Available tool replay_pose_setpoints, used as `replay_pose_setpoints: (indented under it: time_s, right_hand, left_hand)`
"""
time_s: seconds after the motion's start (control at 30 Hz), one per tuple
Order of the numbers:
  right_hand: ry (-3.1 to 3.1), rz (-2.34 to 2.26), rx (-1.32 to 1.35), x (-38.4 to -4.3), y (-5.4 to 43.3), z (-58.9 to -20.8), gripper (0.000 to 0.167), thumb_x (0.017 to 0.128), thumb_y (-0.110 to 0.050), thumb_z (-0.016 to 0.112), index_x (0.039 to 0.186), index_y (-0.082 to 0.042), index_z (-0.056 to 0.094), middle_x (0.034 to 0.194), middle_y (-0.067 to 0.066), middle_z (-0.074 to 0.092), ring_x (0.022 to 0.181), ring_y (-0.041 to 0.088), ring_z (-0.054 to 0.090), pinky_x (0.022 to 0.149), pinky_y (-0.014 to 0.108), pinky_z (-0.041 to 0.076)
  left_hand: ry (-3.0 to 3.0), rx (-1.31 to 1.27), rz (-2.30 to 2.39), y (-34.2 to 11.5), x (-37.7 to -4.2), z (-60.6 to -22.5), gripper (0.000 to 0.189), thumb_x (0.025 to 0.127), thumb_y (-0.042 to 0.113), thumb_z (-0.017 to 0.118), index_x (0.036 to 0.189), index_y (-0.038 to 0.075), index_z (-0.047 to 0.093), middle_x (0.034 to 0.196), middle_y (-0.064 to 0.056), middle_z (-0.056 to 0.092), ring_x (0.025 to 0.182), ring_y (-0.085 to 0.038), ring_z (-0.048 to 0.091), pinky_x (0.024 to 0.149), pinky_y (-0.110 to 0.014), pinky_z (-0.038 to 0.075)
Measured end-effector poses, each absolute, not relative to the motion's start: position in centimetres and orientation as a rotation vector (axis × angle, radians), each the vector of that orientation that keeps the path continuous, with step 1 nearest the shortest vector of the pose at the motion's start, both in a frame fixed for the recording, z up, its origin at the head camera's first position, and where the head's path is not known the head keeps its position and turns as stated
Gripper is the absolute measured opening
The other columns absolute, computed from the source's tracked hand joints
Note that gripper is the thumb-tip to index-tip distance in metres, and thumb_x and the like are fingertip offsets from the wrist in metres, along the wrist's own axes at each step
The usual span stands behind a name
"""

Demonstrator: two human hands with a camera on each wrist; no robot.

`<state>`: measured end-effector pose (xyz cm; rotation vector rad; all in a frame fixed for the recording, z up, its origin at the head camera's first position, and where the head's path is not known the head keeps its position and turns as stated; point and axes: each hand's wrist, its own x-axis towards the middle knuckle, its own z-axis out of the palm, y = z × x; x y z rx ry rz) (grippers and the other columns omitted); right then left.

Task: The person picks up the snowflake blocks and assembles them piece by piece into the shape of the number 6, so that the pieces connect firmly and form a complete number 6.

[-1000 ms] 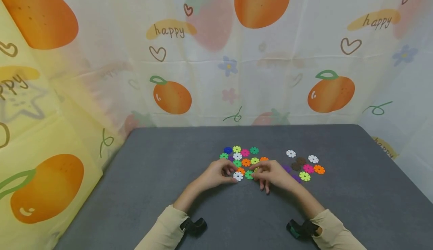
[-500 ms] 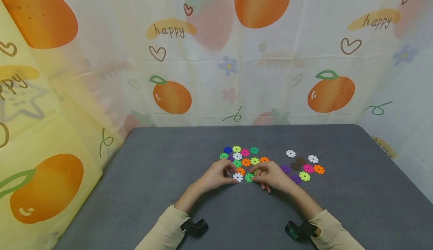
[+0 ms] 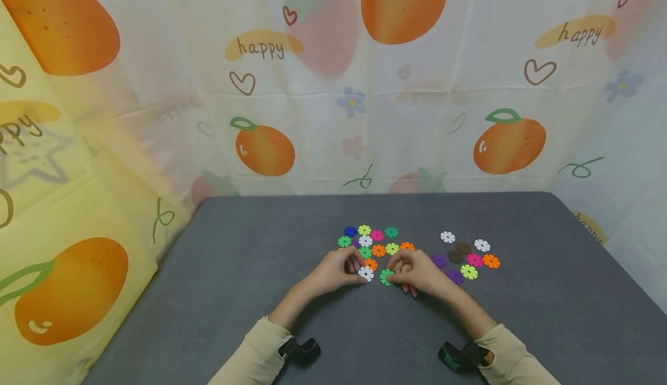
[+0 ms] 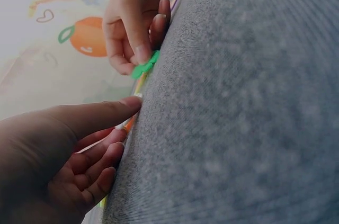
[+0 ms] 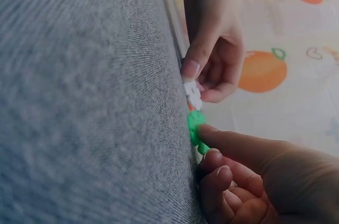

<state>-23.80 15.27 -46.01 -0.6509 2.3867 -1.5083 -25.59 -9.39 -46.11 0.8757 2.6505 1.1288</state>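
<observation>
In the head view, my left hand (image 3: 330, 270) pinches a white notched plastic disc (image 3: 366, 274), its thumb at the near edge and fingertips at the far side. Just to the right, my right hand (image 3: 423, 270) pinches a green notched disc (image 3: 386, 277) by its right side. A small gap separates the two discs in that view. The right wrist view shows the green disc (image 5: 196, 124) tilted under the thumb, in front of the white disc (image 5: 194, 96). From the left wrist, the green disc (image 4: 146, 66) stands slightly tilted near the tabletop, and my left hand covers most of the white one.
Behind my hands lie several coloured discs, among them an orange disc (image 3: 378, 250), a pink disc (image 3: 377, 235) and a blue disc (image 3: 351, 231). Another loose group, with a yellow disc (image 3: 469, 272), spreads to the right on the grey table (image 3: 208, 292). A printed curtain (image 3: 323, 142) hangs behind.
The green disc has slid a little toward me and to the right, away from the white disc. My right fingers have drawn in around it. My left hand has barely moved.
</observation>
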Motion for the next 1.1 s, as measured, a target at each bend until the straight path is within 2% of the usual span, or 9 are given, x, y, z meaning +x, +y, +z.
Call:
replay_pose_setpoints:
  time_s: [0.07, 0.17, 0.33, 0.47, 0.6, 0.67, 0.77, 0.87, 1.1]
  right_hand:
    - [2.365, -1.532, -0.637, -23.8, 15.3, -46.0, 0.024, 0.084, -0.009, 0.075, 0.097, 0.007, 0.062, 0.066, 0.018, 0.061, 0.04, 0.008, 0.05, 0.037, 0.03, 0.047]
    - [2.362, -1.532, -0.593, -23.8, 15.4, -46.0, 0.025, 0.084, -0.012, 0.076, 0.095, 0.005, 0.062, 0.065, 0.009, 0.059, 0.042, 0.008, 0.048, 0.039, 0.028, 0.046]
    - [2.276, -1.611, -0.475, -23.9, 15.5, -45.7, 0.026, 0.087, -0.023, 0.075, 0.095, 0.0, 0.066, 0.064, 0.0, 0.058, 0.049, 0.009, 0.05, 0.047, 0.025, 0.047]
    - [2.155, -1.784, -0.487, -23.9, 15.5, -45.4, 0.027, 0.09, -0.023, 0.071, 0.101, 0.001, 0.063, 0.073, 0.006, 0.066, 0.06, 0.016, 0.062, 0.06, 0.036, 0.057]
    - [2.089, -1.923, -0.541, -23.9, 15.3, -45.1, 0.024, 0.092, -0.017, 0.068, 0.103, 0.002, 0.06, 0.08, 0.008, 0.07, 0.07, 0.019, 0.07, 0.071, 0.043, 0.06]
    - [2.089, -1.964, -0.563, -23.8, 15.2, -44.9, 0.024, 0.092, -0.015, 0.067, 0.105, 0.004, 0.06, 0.081, 0.007, 0.071, 0.072, 0.019, 0.071, 0.074, 0.044, 0.061]
    - [2.125, -1.995, -0.58, -23.5, 15.1, -44.3, 0.025, 0.092, -0.014, 0.067, 0.108, 0.005, 0.062, 0.085, 0.006, 0.073, 0.075, 0.016, 0.072, 0.076, 0.043, 0.06]
    - [2.179, -1.999, -0.604, -23.1, 14.8, -43.6, 0.026, 0.092, -0.014, 0.067, 0.109, 0.005, 0.063, 0.091, 0.012, 0.073, 0.077, 0.015, 0.073, 0.077, 0.043, 0.06]
    - [2.25, -2.01, -0.646, -22.5, 14.5, -42.7, 0.022, 0.091, -0.012, 0.068, 0.105, 0.005, 0.065, 0.094, 0.026, 0.07, 0.076, 0.016, 0.073, 0.075, 0.042, 0.061]
  left_hand:
    - [2.644, 0.871, 1.13, -9.4, -25.6, -46.1, 0.029, 0.078, 0.021, 0.083, 0.099, 0.011, 0.065, 0.082, 0.002, 0.06, 0.072, -0.004, 0.052, 0.065, -0.016, 0.046]
    - [2.63, 0.874, 1.147, -9.4, -25.6, -46.1, 0.026, 0.079, 0.021, 0.082, 0.098, 0.01, 0.067, 0.08, 0.001, 0.061, 0.068, -0.002, 0.051, 0.062, -0.016, 0.046]
    - [2.554, 0.824, 1.269, -9.4, -25.7, -46.1, 0.013, 0.087, 0.018, 0.074, 0.095, 0.007, 0.071, 0.08, -0.005, 0.068, 0.067, -0.002, 0.056, 0.059, -0.018, 0.048]
    - [2.439, 0.715, 1.427, -9.3, -25.7, -45.6, 0.015, 0.092, 0.02, 0.069, 0.095, 0.006, 0.072, 0.08, -0.013, 0.071, 0.063, -0.008, 0.062, 0.055, -0.023, 0.052]
    - [2.277, 0.582, 1.622, -9.2, -25.3, -44.5, 0.021, 0.093, 0.02, 0.067, 0.098, 0.0, 0.07, 0.082, -0.023, 0.071, 0.06, -0.013, 0.065, 0.055, -0.029, 0.057]
    - [2.19, 0.511, 1.71, -9.0, -25.1, -43.8, 0.022, 0.094, 0.019, 0.066, 0.099, -0.002, 0.068, 0.079, -0.021, 0.07, 0.059, -0.013, 0.065, 0.055, -0.029, 0.057]
    - [2.086, 0.433, 1.803, -8.8, -24.8, -43.0, 0.022, 0.095, 0.017, 0.064, 0.1, -0.004, 0.066, 0.072, -0.011, 0.07, 0.056, -0.012, 0.064, 0.055, -0.028, 0.057]
    - [2.025, 0.391, 1.859, -8.6, -24.5, -42.5, 0.022, 0.095, 0.015, 0.062, 0.098, -0.006, 0.065, 0.067, -0.002, 0.067, 0.054, -0.011, 0.062, 0.054, -0.027, 0.056]
    - [1.998, 0.369, 1.9, -8.4, -24.1, -41.6, 0.019, 0.094, 0.013, 0.061, 0.093, -0.006, 0.064, 0.064, -0.001, 0.066, 0.051, -0.011, 0.06, 0.053, -0.028, 0.055]
